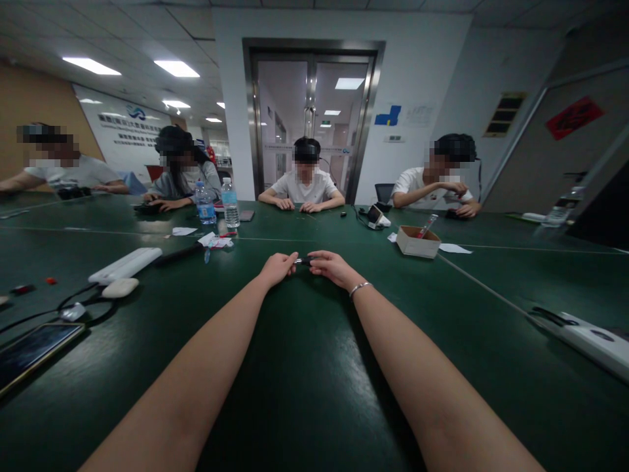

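Both my arms reach forward over the dark green table [304, 367]. My left hand [278, 267] and my right hand [333, 267] meet at the table's middle, fingers closed in a pinch. Between them they hold a small dark object [304, 261] with a pale tip, too small to name. A thin bracelet [360, 287] circles my right wrist.
Several people sit along the far side, hands on the table. Two water bottles [230, 203] stand back left, a small cardboard box [417, 241] back right. White power strips [125, 264] [590, 337], a phone [34, 347] and cables lie at the sides.
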Available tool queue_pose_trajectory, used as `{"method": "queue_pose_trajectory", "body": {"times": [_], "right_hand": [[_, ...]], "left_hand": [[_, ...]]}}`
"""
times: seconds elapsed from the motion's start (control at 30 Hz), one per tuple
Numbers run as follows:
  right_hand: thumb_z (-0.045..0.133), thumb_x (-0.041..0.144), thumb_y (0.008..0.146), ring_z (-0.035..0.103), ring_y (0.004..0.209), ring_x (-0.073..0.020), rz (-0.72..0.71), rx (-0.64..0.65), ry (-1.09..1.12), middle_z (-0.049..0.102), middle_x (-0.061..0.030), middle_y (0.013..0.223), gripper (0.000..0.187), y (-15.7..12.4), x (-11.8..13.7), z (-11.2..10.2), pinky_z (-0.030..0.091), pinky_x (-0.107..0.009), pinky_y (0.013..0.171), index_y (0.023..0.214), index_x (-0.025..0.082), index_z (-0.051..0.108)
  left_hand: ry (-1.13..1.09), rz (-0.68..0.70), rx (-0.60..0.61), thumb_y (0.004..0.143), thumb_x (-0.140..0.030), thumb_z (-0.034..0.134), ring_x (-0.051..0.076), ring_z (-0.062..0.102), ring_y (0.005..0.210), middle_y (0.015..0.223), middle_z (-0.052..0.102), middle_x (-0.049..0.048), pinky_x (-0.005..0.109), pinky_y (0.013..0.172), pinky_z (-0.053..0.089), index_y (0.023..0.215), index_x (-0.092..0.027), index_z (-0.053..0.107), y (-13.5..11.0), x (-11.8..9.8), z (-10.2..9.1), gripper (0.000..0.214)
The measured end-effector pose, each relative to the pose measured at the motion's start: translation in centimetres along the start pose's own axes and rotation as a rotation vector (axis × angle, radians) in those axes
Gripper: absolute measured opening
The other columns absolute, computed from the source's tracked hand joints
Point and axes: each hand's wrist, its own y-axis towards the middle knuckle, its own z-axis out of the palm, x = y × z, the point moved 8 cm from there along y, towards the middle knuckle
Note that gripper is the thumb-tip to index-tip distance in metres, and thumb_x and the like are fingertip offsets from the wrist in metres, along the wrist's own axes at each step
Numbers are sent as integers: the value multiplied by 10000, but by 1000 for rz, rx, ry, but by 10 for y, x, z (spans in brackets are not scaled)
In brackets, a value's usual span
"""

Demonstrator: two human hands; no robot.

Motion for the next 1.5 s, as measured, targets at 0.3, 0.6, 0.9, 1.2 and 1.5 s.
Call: {"method": "queue_pose_trajectory", "body": {"times": [0.3,0.6,0.9,1.2,1.5], "right_hand": [[569,-48,766,613,569,-97,9,3,-14,623,-52,721,240,1,-1,0,544,-164,543,965,85,592],[557,-60,762,610,574,-87,11,35,-6,622,-51,744,251,-1,0,3,539,-151,552,965,83,594],[540,-60,772,610,583,-89,-2,55,-15,621,-48,726,262,1,0,2,540,-152,556,987,82,588],[583,-43,756,614,572,-96,-1,47,4,624,-55,718,260,1,-1,1,539,-151,537,988,74,588],[555,-46,774,614,561,-93,-7,48,9,628,-60,733,242,3,-2,0,542,-154,533,981,77,585]], "left_hand": [[-37,-11,-1,730,-655,353,109,398,422,437,460,-19,245,486,288,531,-163,541,8,10,2,564],[-120,-21,55,719,-639,385,100,357,417,434,408,-32,248,487,280,508,-164,497,10,12,4,532],[-145,-25,93,711,-642,403,98,349,422,446,405,-33,254,490,275,519,-163,491,8,10,5,524],[-251,-54,69,656,-578,519,89,391,475,505,448,-28,231,490,300,584,-147,531,6,5,6,437],[-245,-67,140,734,-603,382,93,424,468,497,495,17,237,485,313,556,-124,556,6,3,11,540]]}}
